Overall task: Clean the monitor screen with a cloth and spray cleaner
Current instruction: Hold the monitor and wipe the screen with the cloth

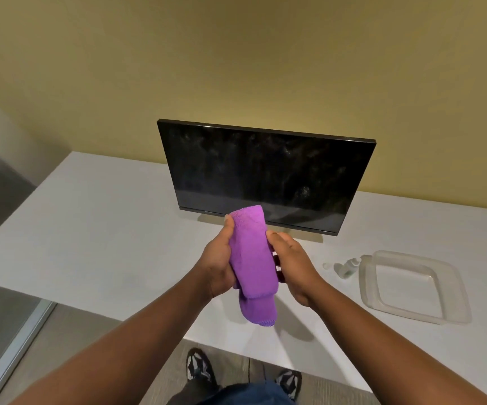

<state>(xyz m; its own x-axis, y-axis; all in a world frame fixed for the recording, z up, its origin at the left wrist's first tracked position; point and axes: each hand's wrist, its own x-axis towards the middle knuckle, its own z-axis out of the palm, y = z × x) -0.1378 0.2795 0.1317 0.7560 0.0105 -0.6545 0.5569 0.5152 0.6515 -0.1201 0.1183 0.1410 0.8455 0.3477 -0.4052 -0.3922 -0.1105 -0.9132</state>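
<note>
1. Shoes [198, 366] and a trouser leg show at the bottom edge, on the carpet just under the near edge of the white desk [90, 229].
2. Left hand [217, 264] is raised over the desk, fingers curled round the left side of the folded purple cloth [252, 258], thumb up near its top edge.
3. That cloth looks soft, light and floppy. It hangs doubled, with its lower end drooping below both hands. I judge it best gripped as a folded pad across the middle, so no loose corner drags.
4. Right hand [291, 264] clasps the cloth's right side, its fingertips tucked behind the fabric. Both forearms reach forward, wrists close together.
5. Beyond the hands the monitor [265, 176] stands upright near the wall, its dark screen speckled and smeared. It probably wants light pressure, being thin and easily tipped.
6. Farther right, on the desk, a small clear spray bottle [350, 266] with its cap [327, 266] lying beside it, then a clear plastic tray [452, 287], untouched.
</note>
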